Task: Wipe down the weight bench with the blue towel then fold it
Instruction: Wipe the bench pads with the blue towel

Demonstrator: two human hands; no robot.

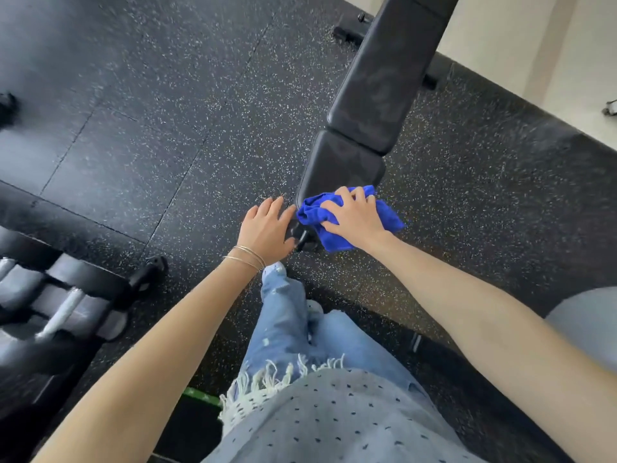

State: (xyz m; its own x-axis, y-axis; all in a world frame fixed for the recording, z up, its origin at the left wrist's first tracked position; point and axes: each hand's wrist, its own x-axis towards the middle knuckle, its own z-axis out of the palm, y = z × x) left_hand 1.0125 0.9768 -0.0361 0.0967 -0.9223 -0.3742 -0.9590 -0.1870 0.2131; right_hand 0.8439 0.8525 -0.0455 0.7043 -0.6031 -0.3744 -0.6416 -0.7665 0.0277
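A view looking down from a person's head at a black padded weight bench standing on a dark speckled rubber floor. The bench is long and narrow; its length runs from the near end, just ahead of the person's hands, away toward the upper right, where it passes out of view near a pale wall. It has two pads in line, a short seat pad nearest the person and a longer back pad beyond it. A bright blue towel lies bunched on the near end of the seat pad, draping over its edge. The right hand rests palm down on top of the towel, fingers spread and curled into the cloth, pressing it against the pad. The left hand is open with fingers loosely extended, just left of the towel beside the near left corner of the seat, holding nothing; thin bracelets circle its wrist. Below, light blue jeans and a dotted shirt show. A rack of dumbbells sits at the left edge.
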